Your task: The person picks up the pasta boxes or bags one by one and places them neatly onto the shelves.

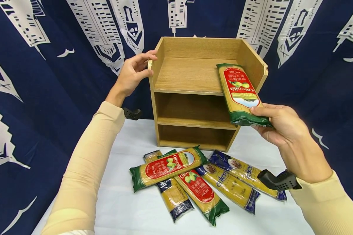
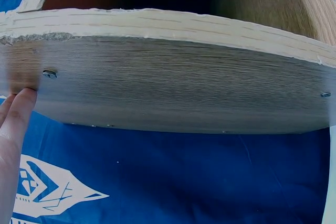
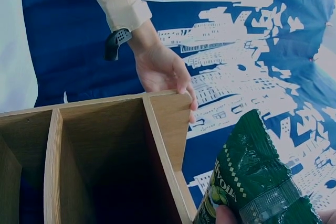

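Observation:
My right hand (image 1: pixel 285 127) pinches the lower green end of a spaghetti packet (image 1: pixel 241 88) with a red label, thumb on top. The packet slants over the top compartment of a small wooden shelf (image 1: pixel 194 75), close to its right side panel. In the right wrist view the packet's green end (image 3: pixel 254 166) shows, with the thumb at its edge. My left hand (image 1: pixel 132 73) grips the upper front corner of the shelf's left side panel. In the left wrist view its fingers (image 2: pixel 18 111) lie against the panel's outer face (image 2: pixel 184 82).
Several spaghetti packets lie in a crossed pile before the shelf: green-ended ones (image 1: pixel 167 166) and blue-ended ones (image 1: pixel 226 182). Two lower compartments (image 1: pixel 194 106) open toward me. White cloth (image 1: pixel 120 195) covers the table; a dark blue printed curtain (image 1: pixel 200 19) hangs behind.

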The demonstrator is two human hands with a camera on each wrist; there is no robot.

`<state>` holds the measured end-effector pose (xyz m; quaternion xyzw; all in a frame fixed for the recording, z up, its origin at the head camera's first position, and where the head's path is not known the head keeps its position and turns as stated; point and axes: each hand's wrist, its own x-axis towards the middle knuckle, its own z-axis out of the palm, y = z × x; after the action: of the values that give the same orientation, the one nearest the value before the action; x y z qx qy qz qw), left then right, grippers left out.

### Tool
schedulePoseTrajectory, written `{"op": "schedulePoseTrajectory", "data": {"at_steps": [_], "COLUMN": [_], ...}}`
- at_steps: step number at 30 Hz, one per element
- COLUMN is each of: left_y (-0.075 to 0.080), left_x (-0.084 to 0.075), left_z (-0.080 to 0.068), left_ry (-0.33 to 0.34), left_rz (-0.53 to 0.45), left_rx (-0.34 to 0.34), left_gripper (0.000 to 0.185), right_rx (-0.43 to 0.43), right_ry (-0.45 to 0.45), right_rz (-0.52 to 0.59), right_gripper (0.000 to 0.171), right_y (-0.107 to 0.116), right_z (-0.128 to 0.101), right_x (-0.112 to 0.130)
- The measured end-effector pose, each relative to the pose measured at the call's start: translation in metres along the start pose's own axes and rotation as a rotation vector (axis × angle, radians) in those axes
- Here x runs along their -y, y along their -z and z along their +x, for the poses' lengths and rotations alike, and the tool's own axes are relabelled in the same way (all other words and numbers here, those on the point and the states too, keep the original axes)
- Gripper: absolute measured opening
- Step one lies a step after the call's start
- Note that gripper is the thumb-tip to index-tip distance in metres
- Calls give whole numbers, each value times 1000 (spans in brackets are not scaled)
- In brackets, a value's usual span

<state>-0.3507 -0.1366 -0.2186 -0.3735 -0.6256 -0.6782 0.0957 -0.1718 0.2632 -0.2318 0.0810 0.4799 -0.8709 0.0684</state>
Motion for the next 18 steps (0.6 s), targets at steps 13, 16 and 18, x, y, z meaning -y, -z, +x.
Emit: {"op": "schedulePoseTrajectory", "data": {"at_steps": [13,16,18], "left_y": [0,0,0], "left_x": [-1,-2,-2], "left_z": [0,0,-1], "left_ry": [-3,4,10], "left_rz": [-25,-21,-18], "left_rx": [4,6,8], "left_gripper": [36,35,35], "right_rx": [-128,-128,-129], "right_ry": [-8,-13,-17], "right_rz": [46,56,78], "right_gripper": [43,44,45], "right_y": [-10,-10,-10], "right_z": [18,22,26], "right_x": [6,8,9]}}
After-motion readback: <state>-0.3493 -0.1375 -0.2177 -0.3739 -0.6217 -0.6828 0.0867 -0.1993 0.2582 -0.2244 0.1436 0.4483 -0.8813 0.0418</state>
